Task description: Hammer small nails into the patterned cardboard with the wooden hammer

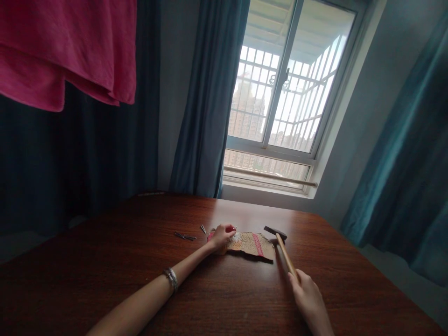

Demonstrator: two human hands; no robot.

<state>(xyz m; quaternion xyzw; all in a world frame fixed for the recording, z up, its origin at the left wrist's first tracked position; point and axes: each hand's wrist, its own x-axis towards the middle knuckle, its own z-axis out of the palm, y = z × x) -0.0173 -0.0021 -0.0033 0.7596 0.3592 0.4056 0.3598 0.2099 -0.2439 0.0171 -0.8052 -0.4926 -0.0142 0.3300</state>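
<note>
My right hand point(310, 296) is wrapped round the wooden handle of a hammer point(286, 254). The hammer's dark head is raised beside the right end of a piece of cardboard point(250, 243). The cardboard is torn-edged, dotted with many small marks, and has a pink band. Over its left part my left hand point(223, 236) is closed in a pinch, with a thin nail barely showing at the fingertips. Loose nails lie left of the cardboard, a dark group point(185, 236) and a lighter pair point(203, 228). The cardboard's left end is partly hidden by my left hand.
Everything rests on a dark red-brown wooden table point(140, 266). Behind it are a barred window point(280, 93) and blue curtains point(206, 102). A pink cloth point(70, 51) hangs at the upper left.
</note>
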